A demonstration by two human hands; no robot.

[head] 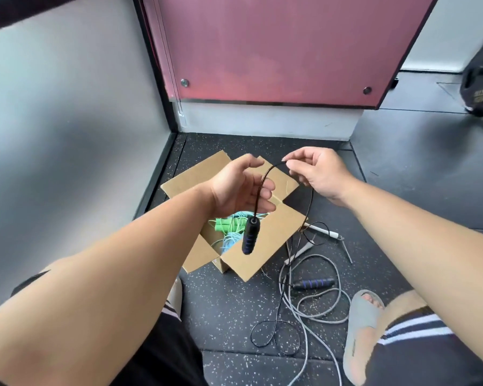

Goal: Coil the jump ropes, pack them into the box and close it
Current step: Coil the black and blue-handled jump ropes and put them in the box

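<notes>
Head view. The left hand was curled loosely round the black rope, whose handle dangled over the open box. The right hand pinched the same rope between thumb and forefinger, the cord arching between the 2 hands. A green rope lay inside the box; a grey rope and the other handle lay on the floor beside it.

Seen from the wearer's own head: black shorts, with white stripes across the hem of the right leg and a narrower white band at the left. A grey open-toed slide sandal covers the right foot, near right. The left forearm and right forearm are bare, as are the left hand and right hand.
</notes>
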